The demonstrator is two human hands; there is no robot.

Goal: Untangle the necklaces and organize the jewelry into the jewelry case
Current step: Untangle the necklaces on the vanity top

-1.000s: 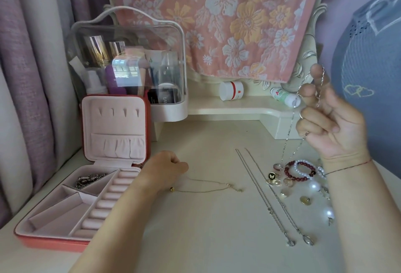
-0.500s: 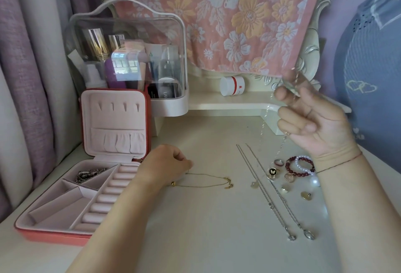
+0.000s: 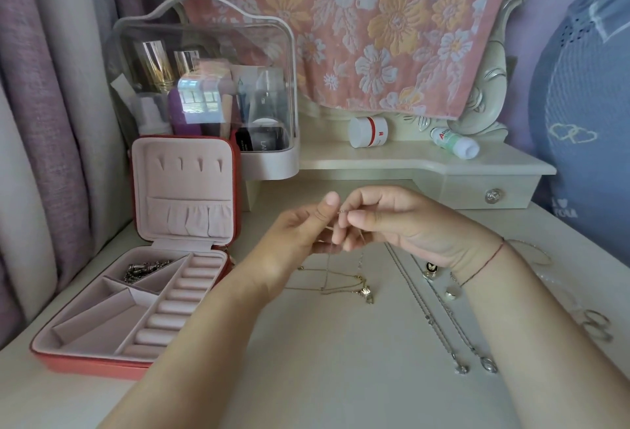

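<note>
**Both hands pinch one thin chain above the table**

I see the left hand (image 3: pixel 300 237) and the right hand (image 3: pixel 409 224) meeting fingertip to fingertip, raised off the tabletop (image 3: pixel 306 377). Each pinches the same thin chain (image 3: pixel 328 258) between thumb and fingers, with the other fingers curled in.

From the pinch the chain drops in two strands straight below the fingers. It reaches the table where a gold necklace (image 3: pixel 341 289) with small pendants lies. I cannot tell whether the two are knotted together.

Just right of that, two silver necklaces (image 3: pixel 436 312) lie stretched side by side, running out from under the right hand toward me. Each ends in a pendant. Small earrings (image 3: pixel 451 292) sit at the right wrist, partly hidden by it. A bangle (image 3: pixel 531 248) lies beyond the right forearm, and a few rings (image 3: pixel 596 323) lie further right.

Left of the left hand stands the jewelry case (image 3: pixel 85 362), open with its lid upright. A dark chain (image 3: pixel 143 270) lies in its far compartment, and its ring rolls are on the side nearest the hand. The left forearm covers the case's near right corner.

Behind the case is a clear cosmetics box (image 3: pixel 204 53). On the shelf beyond the hands are a white jar (image 3: pixel 368 132) and a bottle (image 3: pixel 455 142), both on their sides. A floral towel (image 3: pixel 375 36) hangs above them.
</note>
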